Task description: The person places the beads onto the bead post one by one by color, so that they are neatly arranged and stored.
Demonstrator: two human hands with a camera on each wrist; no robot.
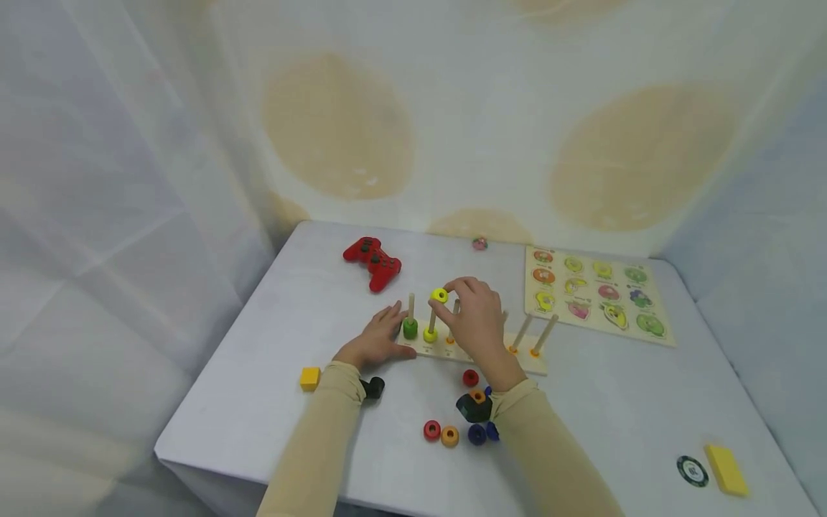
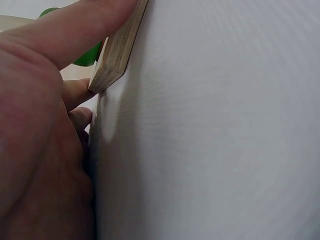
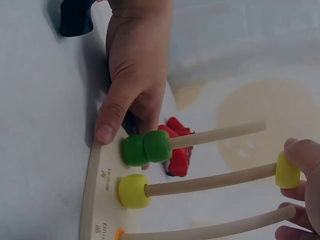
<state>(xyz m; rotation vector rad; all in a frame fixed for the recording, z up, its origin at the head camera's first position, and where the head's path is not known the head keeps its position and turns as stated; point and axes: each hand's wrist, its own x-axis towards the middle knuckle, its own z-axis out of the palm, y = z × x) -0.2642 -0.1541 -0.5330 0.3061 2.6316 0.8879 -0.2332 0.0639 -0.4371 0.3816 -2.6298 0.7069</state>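
A wooden peg board (image 1: 423, 349) with a row of upright pegs lies in mid-table. My left hand (image 1: 377, 339) grips its left end, thumb along the front edge and fingers at the far side. Two green beads (image 3: 157, 146) are stacked on the leftmost peg. One yellow bead (image 3: 134, 191) sits at the base of the second peg, beside the printed word Yellow. Between thumb and fingers, my right hand (image 1: 478, 319) pinches another yellow bead (image 3: 288, 171) at that peg's tip. Red (image 1: 432, 431), orange (image 1: 450, 436) and dark blue beads (image 1: 477, 434) lie loose in front.
Behind the left hand is a red game controller (image 1: 373, 263). A fruit puzzle board (image 1: 597, 294) lies back right, a small pink object (image 1: 480, 244) at the back. Yellow blocks (image 1: 310, 378) (image 1: 726, 469) and a round chip (image 1: 693, 471) lie towards the sides.
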